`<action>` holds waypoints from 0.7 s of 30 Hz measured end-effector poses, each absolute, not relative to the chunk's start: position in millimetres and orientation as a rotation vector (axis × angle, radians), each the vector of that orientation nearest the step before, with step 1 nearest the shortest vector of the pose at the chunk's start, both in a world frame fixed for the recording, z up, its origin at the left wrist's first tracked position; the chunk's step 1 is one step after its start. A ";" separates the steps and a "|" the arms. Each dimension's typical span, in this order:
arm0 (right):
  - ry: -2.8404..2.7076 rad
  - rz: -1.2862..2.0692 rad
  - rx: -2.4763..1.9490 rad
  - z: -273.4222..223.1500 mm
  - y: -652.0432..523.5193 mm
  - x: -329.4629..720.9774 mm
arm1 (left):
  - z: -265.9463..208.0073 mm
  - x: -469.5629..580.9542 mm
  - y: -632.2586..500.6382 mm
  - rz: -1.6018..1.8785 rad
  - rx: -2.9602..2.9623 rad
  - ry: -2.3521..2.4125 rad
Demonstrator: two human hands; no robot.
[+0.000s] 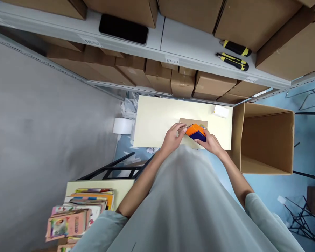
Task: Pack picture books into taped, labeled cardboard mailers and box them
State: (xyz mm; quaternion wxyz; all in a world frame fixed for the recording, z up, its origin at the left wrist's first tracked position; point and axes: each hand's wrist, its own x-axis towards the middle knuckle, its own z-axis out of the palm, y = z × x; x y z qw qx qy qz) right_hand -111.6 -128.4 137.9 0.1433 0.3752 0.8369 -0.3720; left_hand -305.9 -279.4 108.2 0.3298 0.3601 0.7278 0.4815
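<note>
An orange and dark blue price label gun (196,132) is held over the front part of the cream table, with my right hand (209,141) wrapped around its right end. My left hand (173,135) is at the gun's left end, thumb and fingers pinched together. A thin pale sliver shows by those fingertips, too small to name. Under and behind the gun lies a flat brown cardboard piece (196,121), partly hidden by the gun and my left fingers.
On the table (157,119) sits a small white box (221,111). A large open carton (267,140) stands right. Shelves of boxes ahead hold a black phone (123,28) and two utility knives (233,61). Books (76,213) are stacked lower left; a white roll (123,126) stands left.
</note>
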 end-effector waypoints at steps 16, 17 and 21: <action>2.472 -1.019 0.916 145.0 -132.4 -104.7 | 123.9 -326.1 -281.0 1.160 1.007 1.817; 2.468 -1.018 0.906 146.6 -132.3 -105.6 | 123.8 -326.5 -281.9 1.156 1.012 1.818; 2.454 -1.011 0.884 152.2 -131.3 -108.8 | 121.5 -325.9 -285.4 1.182 1.005 1.835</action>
